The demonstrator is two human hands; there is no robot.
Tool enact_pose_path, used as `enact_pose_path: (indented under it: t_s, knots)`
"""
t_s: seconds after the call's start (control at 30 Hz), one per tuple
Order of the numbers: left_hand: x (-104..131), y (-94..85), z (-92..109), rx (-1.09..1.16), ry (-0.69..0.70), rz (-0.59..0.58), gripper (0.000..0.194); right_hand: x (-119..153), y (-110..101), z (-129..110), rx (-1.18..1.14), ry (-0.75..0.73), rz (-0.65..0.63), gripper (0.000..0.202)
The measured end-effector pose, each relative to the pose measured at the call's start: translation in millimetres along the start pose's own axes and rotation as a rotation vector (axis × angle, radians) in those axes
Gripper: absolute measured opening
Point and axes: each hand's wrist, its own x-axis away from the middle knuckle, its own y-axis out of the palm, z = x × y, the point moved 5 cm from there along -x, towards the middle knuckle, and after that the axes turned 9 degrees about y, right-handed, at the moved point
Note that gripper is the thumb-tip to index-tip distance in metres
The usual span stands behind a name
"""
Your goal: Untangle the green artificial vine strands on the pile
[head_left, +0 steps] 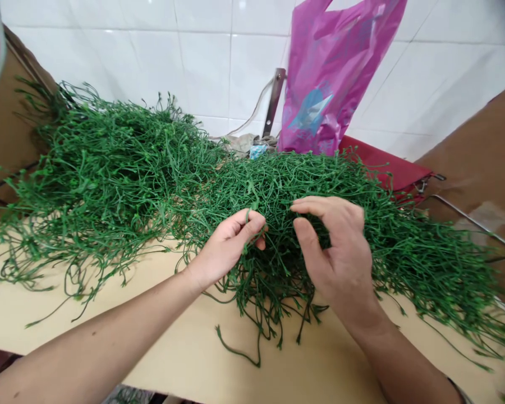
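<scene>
A large tangled heap of thin green stems (320, 174) with small branched tips, which look like artificial plant stems, spreads over the table. In front of its middle, my left hand (235, 235) is closed, thumb against fingers, on a green stem (251, 203) that pokes up above the fingertips. Just to the right hovers my right hand (340, 247), thumb and index finger apart, with nothing visible between them. Its other fingers are partly hidden behind the hand. Loose stems (278, 314) hang toward the table's front below both hands.
Another green heap (122, 151) lies at the left. Behind stand a purple plastic bag (332, 73), a metal bar (274, 101) and a red fabric item (391, 168) against a white tiled wall (151, 62). Brown cardboard (480, 151) flanks the cream table (172, 348).
</scene>
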Motion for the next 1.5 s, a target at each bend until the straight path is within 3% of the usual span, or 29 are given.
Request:
enact_pose_path:
  t_s: [0.13,0.27,0.47,0.57,0.73,0.9,1.0,1.2,1.5]
  knots:
    - [1.0,4.0,2.4,-0.092,0.073,-0.029,0.024,6.2,14.3,-3.8,-0.12,0.09,-0.194,0.017]
    - [1.7,2.0,-0.2,-0.192,0.132,-0.033,0.022,8.7,21.6,4.2,-0.172,0.233,-0.238,0.008]
    - [2.0,-2.3,-1.7,-0.281,0.146,-0.005,0.025,8.2,23.1,12.3,-0.177,0.325,-0.283,0.003]
    - [1.5,-0.8,-0.4,-0.26,0.105,-0.012,0.027,6.8,20.5,14.1,-0.134,0.305,-0.264,0.005]
    - [0.0,5.0,1.7,-0.195,0.087,-0.078,0.013,4.7,18.5,14.9,-0.085,0.23,-0.233,0.008]
    - [-0.4,2.8,1.3,-0.273,0.114,-0.065,0.011,3.8,20.5,14.0,-0.14,0.261,-0.299,0.012]
    - [-0.5,0.9,3.9,-0.374,0.159,-0.063,0.01,3.3,20.1,12.1,-0.168,0.29,-0.33,0.019]
    - [-1.5,1.0,17.3,-0.682,0.312,-0.108,0.012,4.9,21.6,12.6,-0.056,0.275,-0.322,0.003]
    - [3.0,1.6,16.6,-0.857,0.418,-0.229,0.01,8.5,24.4,11.4,-0.003,0.197,-0.267,0.011]
